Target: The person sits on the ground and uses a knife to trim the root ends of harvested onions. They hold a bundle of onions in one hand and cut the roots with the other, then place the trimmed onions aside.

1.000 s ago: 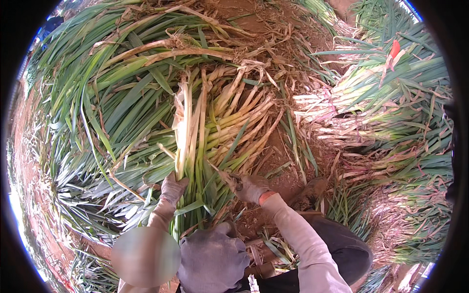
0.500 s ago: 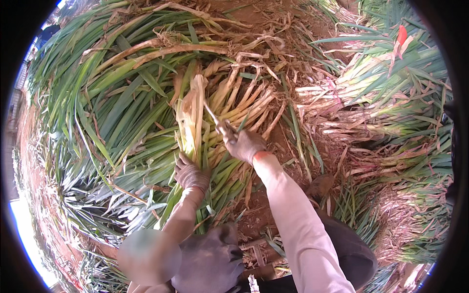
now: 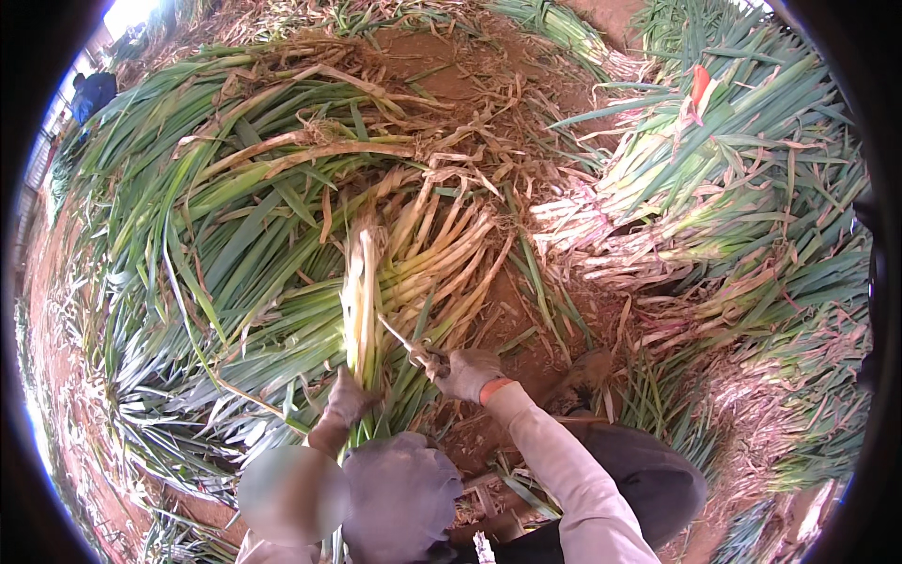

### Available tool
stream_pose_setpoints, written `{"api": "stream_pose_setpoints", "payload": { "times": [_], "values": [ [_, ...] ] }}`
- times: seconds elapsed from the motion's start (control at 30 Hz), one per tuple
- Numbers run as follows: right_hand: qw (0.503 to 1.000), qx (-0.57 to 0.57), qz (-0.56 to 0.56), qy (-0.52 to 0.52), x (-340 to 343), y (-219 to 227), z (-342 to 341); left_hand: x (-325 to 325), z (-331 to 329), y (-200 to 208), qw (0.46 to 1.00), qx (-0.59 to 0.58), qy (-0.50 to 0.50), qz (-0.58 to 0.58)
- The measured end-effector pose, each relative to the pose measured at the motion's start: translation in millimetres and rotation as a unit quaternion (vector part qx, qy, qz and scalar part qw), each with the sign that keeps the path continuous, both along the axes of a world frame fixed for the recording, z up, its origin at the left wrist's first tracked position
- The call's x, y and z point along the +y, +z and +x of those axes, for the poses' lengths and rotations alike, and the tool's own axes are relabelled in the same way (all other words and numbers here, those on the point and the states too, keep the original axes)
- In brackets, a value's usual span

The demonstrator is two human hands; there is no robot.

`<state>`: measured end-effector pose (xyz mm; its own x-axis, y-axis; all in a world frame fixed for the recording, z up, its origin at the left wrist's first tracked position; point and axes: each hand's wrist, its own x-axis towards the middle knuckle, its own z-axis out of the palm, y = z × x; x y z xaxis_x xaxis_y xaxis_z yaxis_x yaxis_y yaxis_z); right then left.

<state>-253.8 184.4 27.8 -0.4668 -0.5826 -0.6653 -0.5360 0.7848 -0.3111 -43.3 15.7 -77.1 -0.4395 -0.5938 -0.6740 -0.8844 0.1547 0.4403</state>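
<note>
My left hand (image 3: 349, 399), in a dirty work glove, is closed around the leafy part of a green onion bunch (image 3: 360, 301), whose pale stalks stand up away from me. The gloved right hand (image 3: 470, 375) grips a knife (image 3: 398, 336) by its handle. Its thin blade points up and left, and the tip is close to the right side of the stalks; whether it touches them I cannot tell. Behind the bunch lies a large heap of green onions (image 3: 254, 235), with yellowish, rooted ends toward the right.
Trimmed, pinkish-based green onions (image 3: 639, 226) lie in bundles along the right, with an orange-red scrap (image 3: 700, 86) on top. Dry leaf litter (image 3: 489, 122) covers reddish soil between the piles. At the far left is a person in blue (image 3: 92, 96). My knees are at the bottom.
Both hands have come nearer to me, with the bunch and the knife. The knife has moved down to the lower stalks. The view has shifted, showing more of the far ground.
</note>
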Motion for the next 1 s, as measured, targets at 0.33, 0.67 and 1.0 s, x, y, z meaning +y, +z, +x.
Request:
{"api": "stream_pose_setpoints", "payload": {
  "times": [0.33, 0.67, 1.0],
  "values": [
    [1.000, 0.007, -0.018, -0.025, -36.6, -33.1, 18.0, 31.0, 70.6, -27.4, 0.866, 0.314, 0.181, 0.345],
    [0.998, 0.013, -0.039, -0.052, -91.8, -29.0, 2.0, 39.1, 75.6, -26.2, 0.861, 0.304, 0.188, 0.363],
    [0.997, -0.020, 0.048, -0.048, -85.8, -30.8, -4.0, 46.2, 67.2, -28.3, 0.866, 0.305, 0.197, 0.343]
  ]
}}
